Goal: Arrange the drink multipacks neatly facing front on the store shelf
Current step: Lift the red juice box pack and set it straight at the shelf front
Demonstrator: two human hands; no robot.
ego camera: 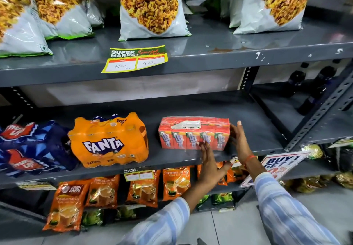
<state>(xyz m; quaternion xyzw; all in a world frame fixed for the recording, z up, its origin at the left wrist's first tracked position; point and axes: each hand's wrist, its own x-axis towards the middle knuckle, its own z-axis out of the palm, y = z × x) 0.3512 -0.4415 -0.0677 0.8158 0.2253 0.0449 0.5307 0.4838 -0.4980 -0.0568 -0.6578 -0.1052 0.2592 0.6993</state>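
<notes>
Nearest the camera, two striped sleeves reach toward the middle shelf (172, 160), where the left hand (208, 160) lies with fingers spread flat against the lower front of the red juice-carton multipack (193, 132) and the right hand (237, 141) is held open, fingers extended, at the pack's right end; neither hand grips it. Left of that pack stand the orange Fanta multipack (108, 141), label forward, and, just beside it, the blue Thums Up multipack (32, 149), tilted. Farther up, snack bags (152, 5) occupy the upper shelf.
</notes>
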